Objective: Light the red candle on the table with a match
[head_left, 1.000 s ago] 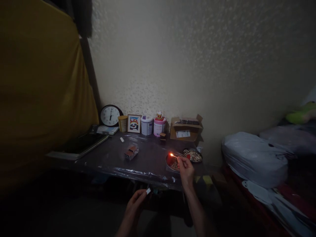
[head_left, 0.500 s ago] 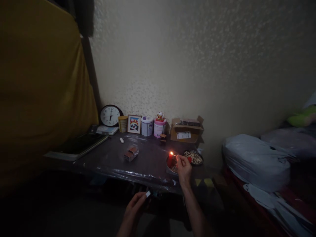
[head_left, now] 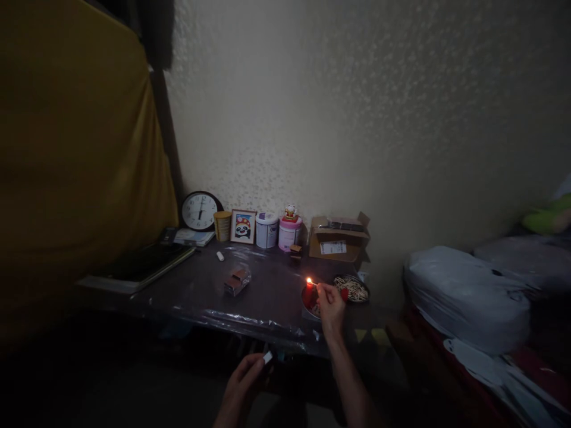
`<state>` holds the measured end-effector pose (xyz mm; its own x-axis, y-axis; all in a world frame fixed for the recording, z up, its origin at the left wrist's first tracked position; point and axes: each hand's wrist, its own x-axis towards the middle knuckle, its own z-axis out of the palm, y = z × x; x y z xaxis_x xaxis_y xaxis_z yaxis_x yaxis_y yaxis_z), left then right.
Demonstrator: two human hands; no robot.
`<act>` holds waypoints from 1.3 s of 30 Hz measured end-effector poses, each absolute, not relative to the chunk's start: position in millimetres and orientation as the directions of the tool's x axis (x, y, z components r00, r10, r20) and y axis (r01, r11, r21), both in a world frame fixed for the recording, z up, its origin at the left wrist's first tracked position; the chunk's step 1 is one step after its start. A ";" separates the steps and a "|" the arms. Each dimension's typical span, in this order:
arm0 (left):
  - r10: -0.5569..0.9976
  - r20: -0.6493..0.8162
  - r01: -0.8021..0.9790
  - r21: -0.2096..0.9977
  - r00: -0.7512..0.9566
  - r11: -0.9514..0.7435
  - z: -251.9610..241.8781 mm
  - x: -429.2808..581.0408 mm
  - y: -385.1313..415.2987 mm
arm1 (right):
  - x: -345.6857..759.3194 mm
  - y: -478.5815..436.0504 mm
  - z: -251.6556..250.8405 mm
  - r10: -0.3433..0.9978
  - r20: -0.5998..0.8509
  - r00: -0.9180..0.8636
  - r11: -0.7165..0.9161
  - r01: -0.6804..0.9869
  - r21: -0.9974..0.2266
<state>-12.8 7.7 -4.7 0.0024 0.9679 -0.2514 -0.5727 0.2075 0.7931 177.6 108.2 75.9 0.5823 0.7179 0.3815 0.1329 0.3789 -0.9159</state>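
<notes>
My right hand [head_left: 331,308] is shut on a thin wooden matchstick [head_left: 314,284] whose tip burns with a small flame [head_left: 308,281]. That flame sits right at the top of a short red candle [head_left: 308,295], which stands on a round plate [head_left: 311,304] partly hidden by my hand. I cannot tell whether the wick has caught. Lower down, off the table's front edge, my left hand [head_left: 243,378] pinches a small white object [head_left: 267,357], too dark to identify.
A dark dish of loose matchsticks [head_left: 351,289] lies right of my right hand. Plastic sheeting covers the table [head_left: 187,285], which holds a wrapped brown item, a clock, tins, a framed picture and a cardboard box. A grey bag lies on the bed at right.
The burning match tip has moved closer to the top of the red candle. My left hand has hardly moved. The whole scene sits slightly lower in view.
</notes>
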 end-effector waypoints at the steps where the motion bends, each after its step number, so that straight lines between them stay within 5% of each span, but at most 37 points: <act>1: 0.969 -0.247 -0.569 0.796 0.005 0.206 -4.9 -12.9 8.0 | 178.0 108.2 75.6 0.719 0.382 0.580 0.378 0.135 -0.916; 39: 0.962 -0.269 -0.593 0.769 0.040 0.239 -11.4 -12.7 12.3 | 182.0 103.2 84.4 0.687 0.410 0.600 0.372 0.195 -0.908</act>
